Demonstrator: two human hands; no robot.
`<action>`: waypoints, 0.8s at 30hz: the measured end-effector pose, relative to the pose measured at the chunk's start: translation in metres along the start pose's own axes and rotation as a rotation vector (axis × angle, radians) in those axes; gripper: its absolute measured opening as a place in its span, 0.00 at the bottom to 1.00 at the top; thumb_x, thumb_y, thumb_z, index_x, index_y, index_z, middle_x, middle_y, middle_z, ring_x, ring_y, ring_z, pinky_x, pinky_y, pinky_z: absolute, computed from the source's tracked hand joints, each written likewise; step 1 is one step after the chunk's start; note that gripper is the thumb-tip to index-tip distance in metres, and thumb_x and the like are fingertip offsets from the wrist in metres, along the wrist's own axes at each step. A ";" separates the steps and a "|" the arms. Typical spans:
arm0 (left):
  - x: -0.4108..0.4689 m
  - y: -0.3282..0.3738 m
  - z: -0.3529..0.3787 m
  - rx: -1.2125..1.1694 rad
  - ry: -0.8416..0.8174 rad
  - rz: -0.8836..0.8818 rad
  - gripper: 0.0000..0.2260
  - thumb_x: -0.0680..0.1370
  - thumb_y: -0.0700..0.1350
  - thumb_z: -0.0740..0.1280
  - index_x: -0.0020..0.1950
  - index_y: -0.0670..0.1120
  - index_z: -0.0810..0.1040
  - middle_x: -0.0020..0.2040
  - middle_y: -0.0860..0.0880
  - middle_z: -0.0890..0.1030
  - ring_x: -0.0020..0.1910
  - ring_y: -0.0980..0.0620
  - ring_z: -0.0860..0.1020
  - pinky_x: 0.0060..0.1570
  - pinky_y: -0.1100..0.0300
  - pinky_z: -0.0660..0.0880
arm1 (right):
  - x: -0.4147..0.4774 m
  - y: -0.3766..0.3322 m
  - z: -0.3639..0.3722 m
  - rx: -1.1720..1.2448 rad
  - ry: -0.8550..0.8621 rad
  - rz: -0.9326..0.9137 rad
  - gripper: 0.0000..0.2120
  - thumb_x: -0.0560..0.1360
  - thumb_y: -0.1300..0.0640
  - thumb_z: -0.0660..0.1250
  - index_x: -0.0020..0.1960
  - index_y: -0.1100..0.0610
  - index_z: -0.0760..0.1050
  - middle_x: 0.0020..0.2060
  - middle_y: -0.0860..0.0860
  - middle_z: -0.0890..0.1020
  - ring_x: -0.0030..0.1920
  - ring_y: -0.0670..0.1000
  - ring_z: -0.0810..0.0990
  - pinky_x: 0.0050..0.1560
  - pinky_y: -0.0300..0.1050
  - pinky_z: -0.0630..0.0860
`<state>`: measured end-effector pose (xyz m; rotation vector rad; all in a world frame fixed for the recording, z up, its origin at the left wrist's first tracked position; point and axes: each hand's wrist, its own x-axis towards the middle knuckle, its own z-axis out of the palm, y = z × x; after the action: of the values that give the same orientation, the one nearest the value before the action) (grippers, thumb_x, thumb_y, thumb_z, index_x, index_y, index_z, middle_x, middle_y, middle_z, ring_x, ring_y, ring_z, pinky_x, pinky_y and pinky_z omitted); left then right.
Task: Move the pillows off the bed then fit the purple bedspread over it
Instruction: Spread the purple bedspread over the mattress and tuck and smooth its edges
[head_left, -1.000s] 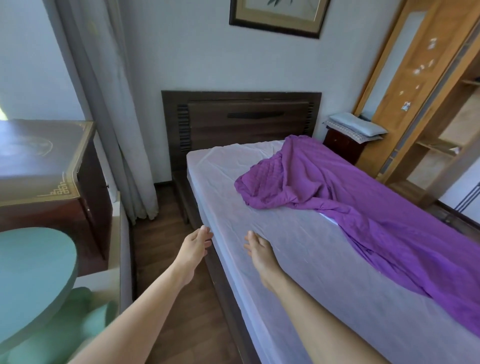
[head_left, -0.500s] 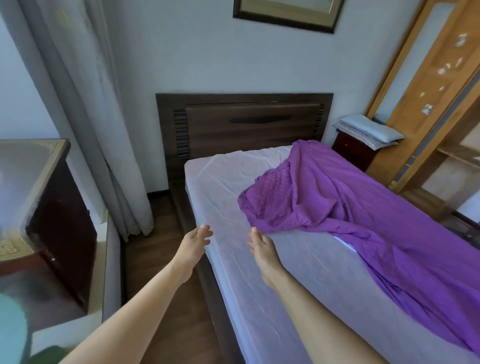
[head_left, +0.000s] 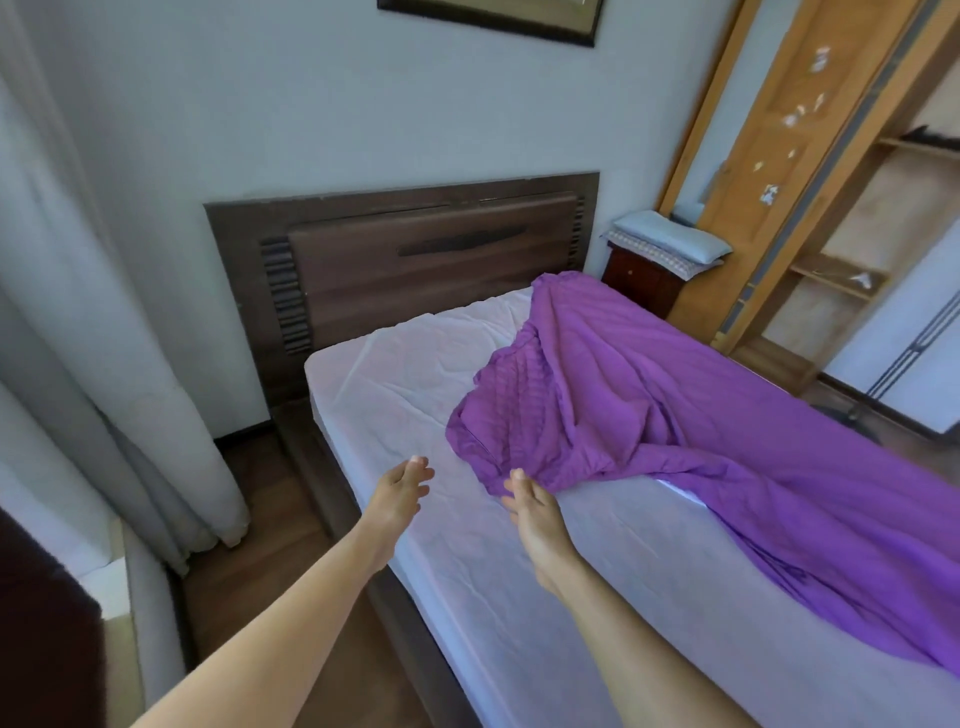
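As both arms reach over the bed (head_left: 467, 571), the left hand (head_left: 402, 488) and right hand (head_left: 530, 506) each show a loose, empty grip, right fingertips just at the edge of the purple bedspread (head_left: 675, 415) bunched across the far side. With the pillows (head_left: 670, 244) stacked on the nightstand (head_left: 639, 283) beyond, spreading seems in hand: next, pinch that edge and draw it nearer.

Bed (head_left: 415, 395) is standing w/ headboard (head_left: 415, 260) against the back wall, picture frame (head_left: 493, 21) hanging above. Bedspread (head_left: 675, 415) is lying bunched on the bed's right half, running from head end twd foot. Pillows (head_left: 670, 241) are sitting stacked on nightstand (head_left: 639, 283), right of headboard; wardrobe (head_left: 779, 156) is standing right of that. Curtain (head_left: 104, 364) is hanging left of bed, floor strip (head_left: 260, 545) btwn them. Left hand (head_left: 400, 488) is hovering over bed's left edge; right hand (head_left: 535, 512) is hovering beside it, fingertips at bedspread's near-left corner.
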<state>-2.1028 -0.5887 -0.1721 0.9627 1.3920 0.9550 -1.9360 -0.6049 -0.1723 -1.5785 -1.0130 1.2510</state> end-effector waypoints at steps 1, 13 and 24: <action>0.009 0.003 -0.005 0.002 -0.011 -0.002 0.22 0.82 0.54 0.52 0.71 0.43 0.66 0.67 0.46 0.73 0.59 0.49 0.73 0.58 0.57 0.66 | 0.005 -0.003 0.006 0.002 0.014 0.006 0.18 0.82 0.52 0.53 0.59 0.63 0.74 0.60 0.59 0.77 0.63 0.58 0.74 0.67 0.51 0.68; 0.095 0.015 -0.046 0.003 -0.100 -0.058 0.22 0.82 0.53 0.51 0.71 0.42 0.66 0.67 0.46 0.73 0.57 0.51 0.72 0.57 0.58 0.66 | 0.060 -0.021 0.064 -0.005 0.141 0.057 0.18 0.82 0.52 0.53 0.57 0.65 0.74 0.58 0.60 0.78 0.61 0.59 0.75 0.65 0.55 0.70; 0.164 0.009 -0.055 0.064 -0.095 -0.102 0.21 0.82 0.53 0.51 0.72 0.44 0.66 0.68 0.47 0.72 0.66 0.48 0.70 0.65 0.54 0.65 | 0.115 -0.021 0.081 -0.014 0.152 0.131 0.16 0.82 0.51 0.54 0.57 0.59 0.75 0.57 0.56 0.78 0.62 0.58 0.74 0.67 0.55 0.68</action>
<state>-2.1622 -0.4328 -0.2165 0.9628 1.3848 0.7832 -1.9976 -0.4792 -0.1955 -1.7454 -0.8353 1.1923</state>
